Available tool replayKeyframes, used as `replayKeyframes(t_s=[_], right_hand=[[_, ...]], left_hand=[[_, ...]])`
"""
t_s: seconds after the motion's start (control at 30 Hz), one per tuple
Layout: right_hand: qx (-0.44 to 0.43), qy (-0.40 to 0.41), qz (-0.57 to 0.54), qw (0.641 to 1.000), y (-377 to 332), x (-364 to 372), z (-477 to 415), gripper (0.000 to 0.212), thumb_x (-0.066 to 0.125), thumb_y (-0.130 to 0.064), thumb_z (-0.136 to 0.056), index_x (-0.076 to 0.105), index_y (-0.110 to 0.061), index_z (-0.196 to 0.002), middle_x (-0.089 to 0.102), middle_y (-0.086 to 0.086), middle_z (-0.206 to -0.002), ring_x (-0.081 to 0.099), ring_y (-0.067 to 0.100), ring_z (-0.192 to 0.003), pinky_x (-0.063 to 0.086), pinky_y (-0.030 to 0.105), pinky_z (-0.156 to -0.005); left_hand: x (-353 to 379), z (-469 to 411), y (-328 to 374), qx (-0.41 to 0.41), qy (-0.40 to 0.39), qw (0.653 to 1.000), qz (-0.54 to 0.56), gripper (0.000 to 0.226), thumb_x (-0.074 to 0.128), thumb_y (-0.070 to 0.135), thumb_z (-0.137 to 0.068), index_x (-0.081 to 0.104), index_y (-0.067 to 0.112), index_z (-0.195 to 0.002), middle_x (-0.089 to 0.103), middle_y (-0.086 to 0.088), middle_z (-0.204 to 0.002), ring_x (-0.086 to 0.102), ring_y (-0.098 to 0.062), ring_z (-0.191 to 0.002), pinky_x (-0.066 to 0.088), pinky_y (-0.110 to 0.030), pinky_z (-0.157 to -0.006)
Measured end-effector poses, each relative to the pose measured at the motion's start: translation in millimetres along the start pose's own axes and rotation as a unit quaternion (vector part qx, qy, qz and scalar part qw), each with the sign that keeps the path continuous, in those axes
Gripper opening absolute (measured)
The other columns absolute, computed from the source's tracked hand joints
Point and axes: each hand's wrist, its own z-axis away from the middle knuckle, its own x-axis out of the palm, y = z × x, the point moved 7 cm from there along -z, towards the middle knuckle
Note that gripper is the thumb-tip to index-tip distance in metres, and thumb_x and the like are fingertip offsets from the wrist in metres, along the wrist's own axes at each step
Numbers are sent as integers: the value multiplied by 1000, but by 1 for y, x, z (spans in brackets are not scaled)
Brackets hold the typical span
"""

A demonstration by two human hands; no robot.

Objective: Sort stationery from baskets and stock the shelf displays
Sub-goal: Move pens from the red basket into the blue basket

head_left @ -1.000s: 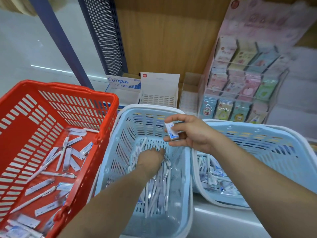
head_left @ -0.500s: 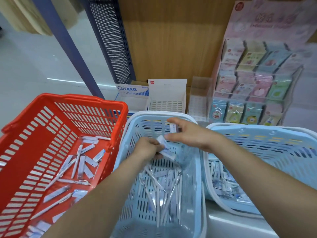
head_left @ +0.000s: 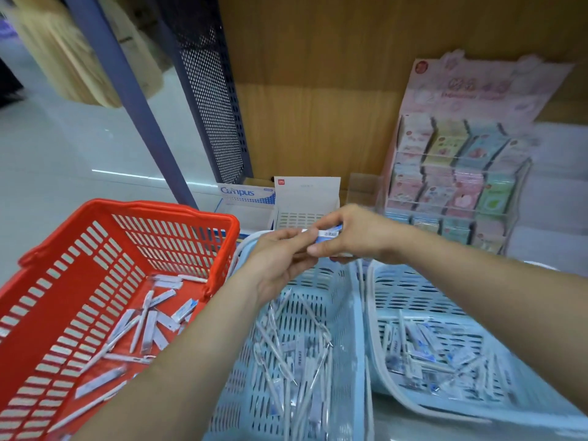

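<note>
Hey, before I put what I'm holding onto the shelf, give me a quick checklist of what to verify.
1. Grip: left hand and right hand both pinch the small packet: ok.
2. Hands raised above the middle blue basket: ok.
3. White display box straight ahead, open at top: ok.
4. Free room in that box: cannot tell.
5. Packet label legible: not ok, blurred.

At my eleven o'clock, a blue-and-white box [head_left: 246, 195] reads "Campus". At one o'clock, the pink display [head_left: 461, 90] header's print is too blurred for me.
</note>
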Motion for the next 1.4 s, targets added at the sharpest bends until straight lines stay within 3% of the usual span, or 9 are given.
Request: replayKeyframes(t_s=[0.3, 0.47, 0.6, 0.73, 0.83, 0.93, 1.07, 1.27, 1.4], right_hand=[[15, 31, -84, 996, 33, -41, 83, 29, 69, -14, -89, 61, -19, -117, 60, 8, -69, 55, 8, -52, 44, 21, -49], [74, 65, -221, 970, 84, -66, 121, 20, 61, -17, -95, 64, -14, -114, 64, 2, -82, 56, 7, -61, 45, 19, -48], [103, 158, -291, 938, 142, -78, 144, 10, 60, -11, -95, 67, -16, -99, 62, 1, -72, 52, 7, -53, 42, 19, -44], [151, 182, -229, 944, 193, -87, 157, 16, 60, -2, -92, 68, -16, -90, 51, 1, -59, 42, 11, -47, 41, 24, -49], [228, 214, -208, 927, 237, -98, 159, 17, 60, 1, -89, 69, -13, -94, 51, 4, -61, 48, 15, -55, 47, 24, -54], [289, 231, -198, 908, 273, -98, 148, 19, 59, 2, -89, 67, -12, -98, 58, 6, -76, 54, 17, -65, 51, 25, -55], [328, 234, -221, 888, 307, -76, 127, 23, 56, 4, -91, 63, -17, -89, 57, 8, -107, 56, 20, -89, 50, 25, -53], [307, 204, -269, 890, 303, -73, 117, 40, 43, 6, -93, 64, -21, -114, 45, 7, -126, 49, 25, -110, 52, 38, -86], [343, 231, -177, 893, 314, -85, 130, 50, 35, 0, -95, 54, -26, -133, 50, 10, -115, 47, 22, -87, 47, 35, -77]], left_hand=[[80, 32, -16, -25, -108, 990, -89, 11, 65, 23, -91, 68, 14, -96, 71, -5, -80, 69, -15, -67, 56, -24, -55], [132, 30, -40, 26, -102, 985, -136, 10, 62, 5, -92, 69, 12, -91, 65, -5, -76, 62, -6, -55, 57, -19, -59], [169, 26, -68, 46, -123, 966, -223, 21, 59, -7, -89, 67, 11, -97, 63, -13, -75, 58, -17, -64, 55, -21, -61], [183, 7, -109, 27, -149, 895, -420, 37, 55, 3, -91, 58, 17, -125, 70, -20, -95, 61, -25, -76, 51, -33, -69], [183, -5, -125, 43, -176, 801, -571, 35, 51, 7, -93, 62, 19, -125, 68, -7, -115, 65, -27, -98, 54, -36, -81], [186, -17, -138, 52, -204, 708, -674, 37, 52, 5, -91, 65, 19, -123, 63, -3, -128, 60, -22, -114, 50, -35, -96], [193, -38, -166, 25, -243, 599, -763, 45, 54, 9, -91, 51, 17, -135, 58, -6, -131, 58, -27, -112, 50, -33, -85], [180, -55, -196, -57, -228, 584, -777, 53, 51, 15, -92, 35, 14, -142, 53, -12, -133, 56, -29, -114, 48, -34, -86], [177, -54, -212, -78, -245, 579, -774, 60, 50, 12, -92, 29, 18, -148, 47, -10, -141, 53, -28, -118, 47, -34, -91]])
